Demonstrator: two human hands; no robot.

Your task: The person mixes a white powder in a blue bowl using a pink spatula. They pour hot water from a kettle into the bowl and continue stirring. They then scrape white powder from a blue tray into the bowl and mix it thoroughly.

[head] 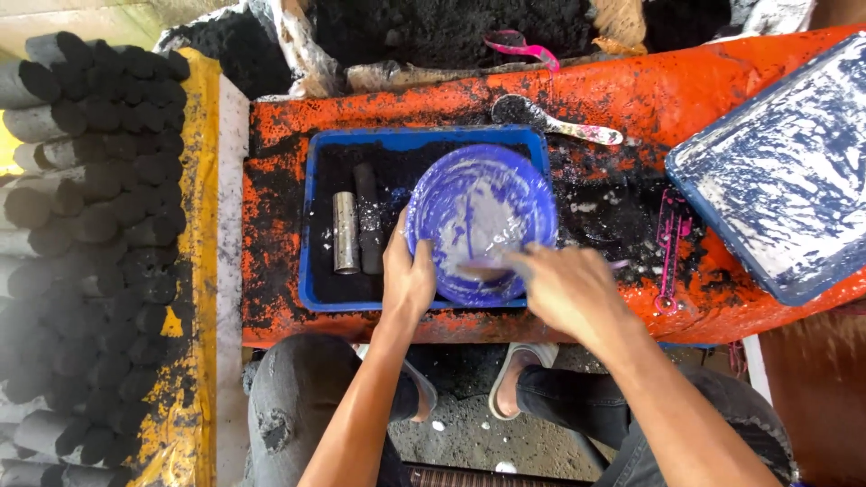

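A blue bowl (478,203) smeared with white paste sits tilted in a blue tray (311,225) on an orange table. My left hand (408,275) grips the bowl's near left rim. My right hand (564,289) reaches into the bowl's near side and holds a thin utensil (483,268), blurred by motion. Inside the tray, left of the bowl, lie a metal tube (345,232) and a black cylinder (367,216) among black powder.
Stacked black cylinders (99,225) fill the left side. A paste-smeared blue tray (785,171) rests at the right. A spoon (559,124) with black powder lies behind the tray; a pink tool (669,243) lies right of the bowl. Sacks of black powder (451,32) stand behind.
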